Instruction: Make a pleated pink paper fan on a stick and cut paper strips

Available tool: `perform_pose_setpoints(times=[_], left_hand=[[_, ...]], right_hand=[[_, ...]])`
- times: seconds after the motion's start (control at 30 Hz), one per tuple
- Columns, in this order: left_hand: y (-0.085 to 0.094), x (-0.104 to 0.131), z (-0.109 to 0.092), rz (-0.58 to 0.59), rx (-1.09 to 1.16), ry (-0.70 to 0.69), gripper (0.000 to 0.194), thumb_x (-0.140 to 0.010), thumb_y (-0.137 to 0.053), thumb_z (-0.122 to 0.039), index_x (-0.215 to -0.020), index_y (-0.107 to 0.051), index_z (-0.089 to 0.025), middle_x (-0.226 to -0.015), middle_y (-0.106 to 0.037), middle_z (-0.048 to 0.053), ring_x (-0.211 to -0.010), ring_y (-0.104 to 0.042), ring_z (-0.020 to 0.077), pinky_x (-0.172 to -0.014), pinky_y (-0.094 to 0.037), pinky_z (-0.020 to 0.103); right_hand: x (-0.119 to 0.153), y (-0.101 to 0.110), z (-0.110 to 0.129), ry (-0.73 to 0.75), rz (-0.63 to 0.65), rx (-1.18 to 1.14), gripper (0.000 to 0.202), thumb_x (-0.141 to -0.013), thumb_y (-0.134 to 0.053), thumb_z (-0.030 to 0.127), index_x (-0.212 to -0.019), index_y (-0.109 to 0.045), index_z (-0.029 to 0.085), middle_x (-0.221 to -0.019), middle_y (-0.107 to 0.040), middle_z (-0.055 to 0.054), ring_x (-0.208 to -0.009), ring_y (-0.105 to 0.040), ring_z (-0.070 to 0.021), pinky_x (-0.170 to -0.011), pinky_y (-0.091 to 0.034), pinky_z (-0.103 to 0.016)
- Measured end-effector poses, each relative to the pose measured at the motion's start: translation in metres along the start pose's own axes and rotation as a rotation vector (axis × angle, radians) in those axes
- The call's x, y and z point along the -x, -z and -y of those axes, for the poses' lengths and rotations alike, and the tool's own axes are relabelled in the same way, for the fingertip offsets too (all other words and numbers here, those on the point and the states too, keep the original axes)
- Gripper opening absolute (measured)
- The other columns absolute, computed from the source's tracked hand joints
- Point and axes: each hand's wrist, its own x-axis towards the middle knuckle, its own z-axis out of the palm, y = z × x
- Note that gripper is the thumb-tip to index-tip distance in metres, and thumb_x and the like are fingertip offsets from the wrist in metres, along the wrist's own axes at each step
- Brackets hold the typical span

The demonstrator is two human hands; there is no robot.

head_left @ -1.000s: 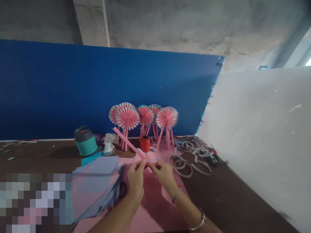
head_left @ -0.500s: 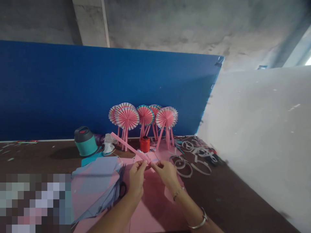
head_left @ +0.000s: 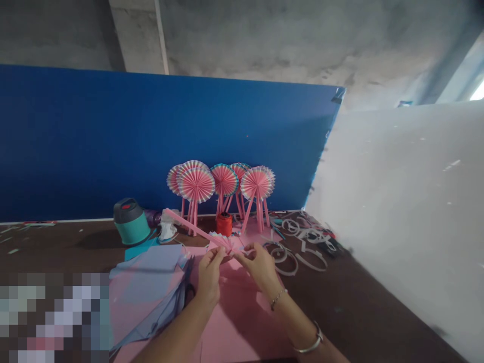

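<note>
My left hand (head_left: 210, 272) pinches a pleated pink paper fan piece together with the lower end of a long pink paper strip (head_left: 189, 225). The strip slants up to the left, away from my fingers. Opposite it, my right hand (head_left: 260, 268) is closed, thumb and fingers pressed together on the same folded pink paper. White and pastel pleat edges (head_left: 218, 236) show just beyond my fingertips; the rest of the piece is hidden by my hands. Below them lie pink paper sheets (head_left: 242, 322) on the table.
Finished round paper fans (head_left: 196, 185) on pink legs stand against a blue panel (head_left: 113, 136). Near them are a red thread spool (head_left: 224, 225) and a teal container (head_left: 131, 227). Paper sheets (head_left: 147, 282) and dark scissors (head_left: 189, 282) lie left, curled white strips (head_left: 283, 258) right.
My right fingers have lifted and opened slightly over the folded paper. The strip's far end has shifted a little left, and more of the pleated edge shows.
</note>
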Motion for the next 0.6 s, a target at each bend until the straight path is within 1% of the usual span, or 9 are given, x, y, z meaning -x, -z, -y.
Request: perform_pose_setpoints(times=[0.07, 0.2, 0.3, 0.43, 0.47, 0.53, 0.6], left_hand=[[0.002, -0.003, -0.004, -0.029, -0.001, 0.000, 0.036, -0.055, -0.078, -0.042, -0.075, -0.065, -0.016, -0.070, -0.070, 0.003, -0.072, -0.069, 0.0209, -0.057, -0.051, 0.026], [0.007, -0.012, -0.009, -0.067, 0.076, -0.062, 0.034, -0.052, -0.081, -0.039, -0.070, -0.065, -0.015, -0.069, -0.069, 0.001, -0.066, -0.068, 0.0178, -0.065, -0.052, 0.027], [0.010, -0.016, -0.008, -0.081, 0.087, -0.092, 0.032, -0.053, -0.080, -0.037, -0.071, -0.065, -0.015, -0.070, -0.069, 0.002, -0.064, -0.067, 0.0174, -0.066, -0.051, 0.028], [0.011, -0.019, -0.007, -0.089, 0.049, -0.154, 0.029, -0.056, -0.078, -0.038, -0.069, -0.065, -0.015, -0.066, -0.067, 0.002, -0.066, -0.066, 0.0182, -0.070, -0.052, 0.031], [0.011, -0.020, -0.007, -0.093, 0.041, -0.171, 0.029, -0.056, -0.077, -0.038, -0.068, -0.065, -0.015, -0.065, -0.067, 0.002, -0.066, -0.065, 0.0179, -0.071, -0.052, 0.032], [0.012, -0.021, -0.008, -0.106, 0.031, -0.198, 0.029, -0.056, -0.077, -0.037, -0.068, -0.065, -0.014, -0.065, -0.067, 0.002, -0.066, -0.064, 0.0173, -0.074, -0.052, 0.033], [0.013, -0.023, -0.008, -0.119, 0.023, -0.209, 0.028, -0.056, -0.077, -0.036, -0.069, -0.066, -0.013, -0.065, -0.067, 0.002, -0.067, -0.063, 0.0170, -0.075, -0.052, 0.032]], right_hand=[[-0.001, 0.001, -0.002, 0.006, 0.006, -0.047, 0.031, -0.068, -0.070, 0.048, -0.078, -0.065, 0.019, -0.062, -0.068, -0.003, -0.059, -0.062, -0.0188, -0.053, -0.036, -0.025], [-0.002, 0.002, -0.002, 0.044, 0.053, -0.127, 0.023, -0.073, -0.063, 0.041, -0.065, -0.062, 0.019, -0.058, -0.066, -0.002, -0.057, -0.059, -0.0169, -0.053, -0.038, -0.024], [-0.001, 0.002, 0.000, 0.067, 0.057, -0.143, 0.023, -0.073, -0.060, 0.037, -0.059, -0.061, 0.018, -0.056, -0.064, -0.001, -0.054, -0.056, -0.0151, -0.053, -0.037, -0.024], [0.000, 0.002, 0.001, 0.083, 0.043, -0.173, 0.025, -0.074, -0.058, 0.037, -0.058, -0.061, 0.018, -0.056, -0.062, -0.001, -0.056, -0.055, -0.0154, -0.054, -0.038, -0.025], [0.000, 0.002, 0.001, 0.095, 0.031, -0.191, 0.025, -0.075, -0.057, 0.038, -0.062, -0.062, 0.018, -0.059, -0.063, -0.001, -0.058, -0.055, -0.0159, -0.056, -0.039, -0.025], [0.001, 0.002, 0.002, 0.120, 0.007, -0.228, 0.026, -0.075, -0.058, 0.041, -0.079, -0.066, 0.016, -0.068, -0.065, -0.003, -0.063, -0.056, -0.0171, -0.060, -0.042, -0.026], [0.003, 0.002, 0.003, 0.152, -0.009, -0.221, 0.037, -0.070, -0.064, 0.041, -0.096, -0.064, 0.016, -0.077, -0.065, -0.004, -0.068, -0.056, -0.0181, -0.064, -0.044, -0.028]])
